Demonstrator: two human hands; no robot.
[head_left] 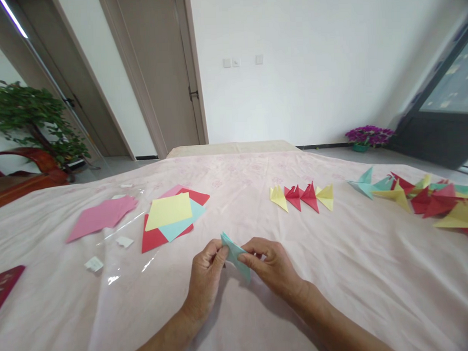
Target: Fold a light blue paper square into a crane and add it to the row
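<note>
A light-blue folded paper (237,257), narrow and pointed at its ends, is held up between both hands just above the cloth. My left hand (207,271) pinches its upper left part between thumb and fingers. On the other side, my right hand (273,263) grips its right edge, thumb in front and fingers curled behind. Beyond the hands to the right stands a row of several small yellow and red folded paper cranes (302,197). Left of the hands lies a fanned pile of yellow, blue, red and pink paper squares (169,211).
A pink paper stack (103,217) lies at the left by clear plastic wrapping and white scraps (94,264). A dark red object (6,286) sits at the left edge. Many folded papers (430,197) are heaped at the right. A pale pink tablecloth (234,180) covers the table.
</note>
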